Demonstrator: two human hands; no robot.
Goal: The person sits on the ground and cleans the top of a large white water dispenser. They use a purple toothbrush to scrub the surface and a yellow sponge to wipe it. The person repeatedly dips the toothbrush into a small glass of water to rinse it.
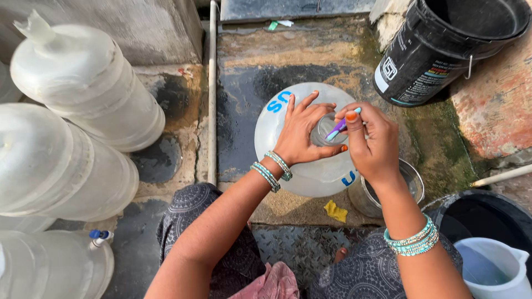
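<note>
Fingers (pixel 308 108) of the left hand (pixel 303 135) were spread, cupping the neck of a translucent, rounded plastic water jar (pixel 302 177) standing upright on wet concrete; right hand (pixel 372 145) pinched a slim purple toothbrush (pixel 338 128) at its mouth. Steel pot (pixel 413 185) just right.

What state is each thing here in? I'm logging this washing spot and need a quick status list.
Water jar: upright, mouth uncapped, gripped at the neck.
Left hand: wrapped around the jar's neck.
Right hand: pinching a toothbrush.
Toothbrush: tilted, its end at the jar's mouth.
Steel pot: upright, open, beside the jar.
Black bucket: tipped, open.
White jug: holds water.
Stacked jars: lying on their sides.
Yellow scrap: on the ground.
</note>
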